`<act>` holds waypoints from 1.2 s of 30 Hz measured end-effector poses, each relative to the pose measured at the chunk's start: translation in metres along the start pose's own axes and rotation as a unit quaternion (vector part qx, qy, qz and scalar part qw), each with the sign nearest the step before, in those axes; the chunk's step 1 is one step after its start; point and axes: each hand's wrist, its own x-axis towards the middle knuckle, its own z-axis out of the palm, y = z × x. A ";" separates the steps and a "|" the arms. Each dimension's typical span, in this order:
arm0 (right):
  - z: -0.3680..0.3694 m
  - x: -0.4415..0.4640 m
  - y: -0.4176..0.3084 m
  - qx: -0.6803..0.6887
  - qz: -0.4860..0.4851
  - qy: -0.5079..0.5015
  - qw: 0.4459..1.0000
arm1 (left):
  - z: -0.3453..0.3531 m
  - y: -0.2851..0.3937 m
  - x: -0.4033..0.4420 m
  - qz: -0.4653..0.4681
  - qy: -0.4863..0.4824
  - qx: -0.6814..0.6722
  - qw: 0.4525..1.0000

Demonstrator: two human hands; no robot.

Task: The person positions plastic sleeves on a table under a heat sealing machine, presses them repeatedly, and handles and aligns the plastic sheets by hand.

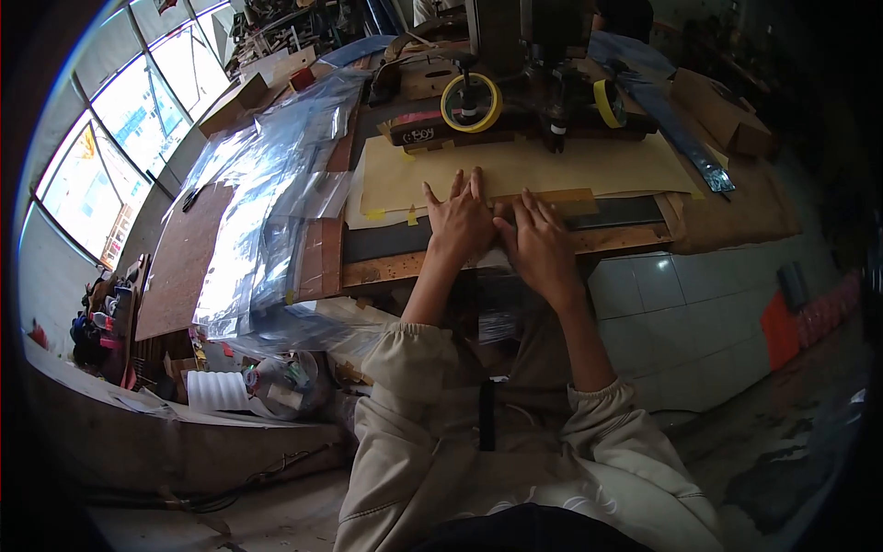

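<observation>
My left hand [462, 224] lies with its fingers spread on the tan sheet [607, 170], near that sheet's front edge. Just to its right, my right hand [541, 248] rests palm down with its fingers stretched forward. Its fingertips touch a narrow brown-amber strip [575, 201] along the sheet's front edge; whether it is wood or plastic I cannot tell. Under the sheet is a dark mat [607, 216] at the table's wooden edge [395, 269]. Small yellow tape pieces [412, 217] stick to the sheet near my left hand.
Above the sheet's far side stands a dark machine [515, 124] carrying two yellow tape rolls [498, 103]. Clear plastic sheets [267, 202] cover the table's left side. Cardboard boxes [722, 115] and brown paper [736, 216] are on the right. A full plastic bag [280, 382] sits below left.
</observation>
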 end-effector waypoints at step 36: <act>-0.017 0.058 -0.005 0.032 0.072 -0.261 0.962 | 0.048 0.049 -0.127 -0.069 0.177 -0.676 0.712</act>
